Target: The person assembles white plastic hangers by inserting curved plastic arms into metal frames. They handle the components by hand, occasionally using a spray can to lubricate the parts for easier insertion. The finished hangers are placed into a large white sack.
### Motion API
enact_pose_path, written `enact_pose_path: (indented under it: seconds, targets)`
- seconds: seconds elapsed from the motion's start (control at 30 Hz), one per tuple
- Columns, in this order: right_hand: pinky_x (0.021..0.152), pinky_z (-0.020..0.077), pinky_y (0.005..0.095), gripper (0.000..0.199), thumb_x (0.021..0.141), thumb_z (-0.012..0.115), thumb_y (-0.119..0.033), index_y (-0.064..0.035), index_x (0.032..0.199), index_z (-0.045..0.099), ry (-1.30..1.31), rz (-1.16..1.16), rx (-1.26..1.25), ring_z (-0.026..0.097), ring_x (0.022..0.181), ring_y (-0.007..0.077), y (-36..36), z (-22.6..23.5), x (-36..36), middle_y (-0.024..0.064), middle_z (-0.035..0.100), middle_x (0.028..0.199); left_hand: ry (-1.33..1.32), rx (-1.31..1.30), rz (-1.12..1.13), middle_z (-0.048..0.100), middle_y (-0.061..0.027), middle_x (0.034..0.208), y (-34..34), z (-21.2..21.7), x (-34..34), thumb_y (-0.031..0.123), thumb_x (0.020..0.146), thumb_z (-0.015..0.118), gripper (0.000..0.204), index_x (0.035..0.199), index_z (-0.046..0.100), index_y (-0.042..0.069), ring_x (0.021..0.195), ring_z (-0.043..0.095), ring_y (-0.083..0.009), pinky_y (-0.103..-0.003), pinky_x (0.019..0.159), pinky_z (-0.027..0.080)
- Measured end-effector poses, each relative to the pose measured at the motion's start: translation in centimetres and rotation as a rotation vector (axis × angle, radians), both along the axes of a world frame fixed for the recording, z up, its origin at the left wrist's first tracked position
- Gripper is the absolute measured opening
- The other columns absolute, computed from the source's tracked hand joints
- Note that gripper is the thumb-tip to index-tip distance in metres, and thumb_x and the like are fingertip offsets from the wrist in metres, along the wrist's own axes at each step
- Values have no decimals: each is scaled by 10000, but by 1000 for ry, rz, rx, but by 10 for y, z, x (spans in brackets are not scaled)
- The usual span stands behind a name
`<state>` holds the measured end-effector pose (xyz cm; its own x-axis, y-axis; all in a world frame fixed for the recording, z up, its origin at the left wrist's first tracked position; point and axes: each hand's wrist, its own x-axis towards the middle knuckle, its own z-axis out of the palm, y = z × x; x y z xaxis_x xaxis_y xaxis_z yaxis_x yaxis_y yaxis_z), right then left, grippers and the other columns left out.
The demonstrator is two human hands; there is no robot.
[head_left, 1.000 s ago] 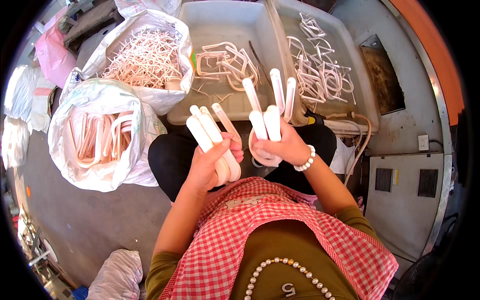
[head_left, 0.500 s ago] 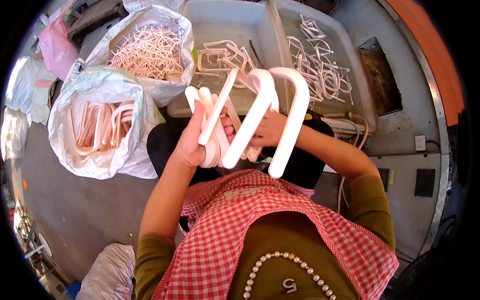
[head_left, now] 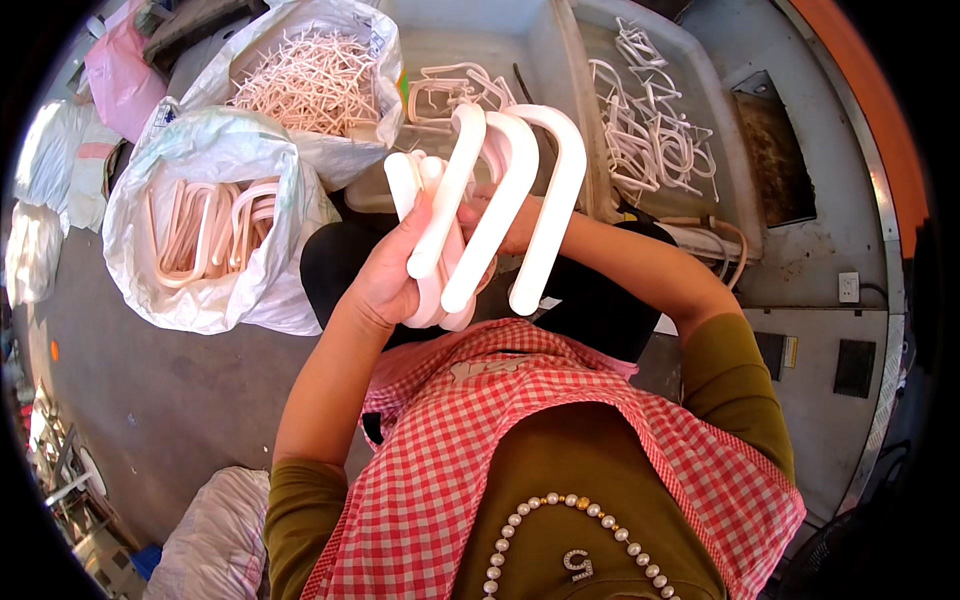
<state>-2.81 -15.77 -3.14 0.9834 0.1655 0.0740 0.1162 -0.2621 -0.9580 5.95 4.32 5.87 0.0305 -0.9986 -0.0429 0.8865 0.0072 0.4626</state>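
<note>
Both hands are raised close to the camera with a bunch of white U-shaped plastic pieces (head_left: 500, 210) between them. My left hand (head_left: 385, 280) grips the lower ends of the bunch from the left. My right hand (head_left: 500, 225) is mostly hidden behind the curved pieces and holds them from the far side. The bends of the pieces point up and away from me.
A white sack (head_left: 215, 235) of similar U-shaped pieces lies at the left. Behind it, another sack (head_left: 320, 85) holds thin pale sticks. Two grey trays (head_left: 700, 90) with white plastic frames stand ahead. A pink bag (head_left: 120, 70) lies far left. A checked apron covers my lap.
The hands have lifted the white pieces closer to the camera and brought them together into one bunch. Earlier the pieces stood apart with their straight ends up.
</note>
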Motion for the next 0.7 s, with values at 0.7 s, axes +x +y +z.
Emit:
enact_pose_path:
  seconds: [0.7]
  targets:
    - [625,425,320,102,805,605,-179,-78,814,594,-735,-51,-960,501,614,224,14,77,-27,32,490,664,229,-65,41,590,-265,1122,-7,-2,-20,913,632,319,1087,1210,503,10,977,622,-331,-451,855,505]
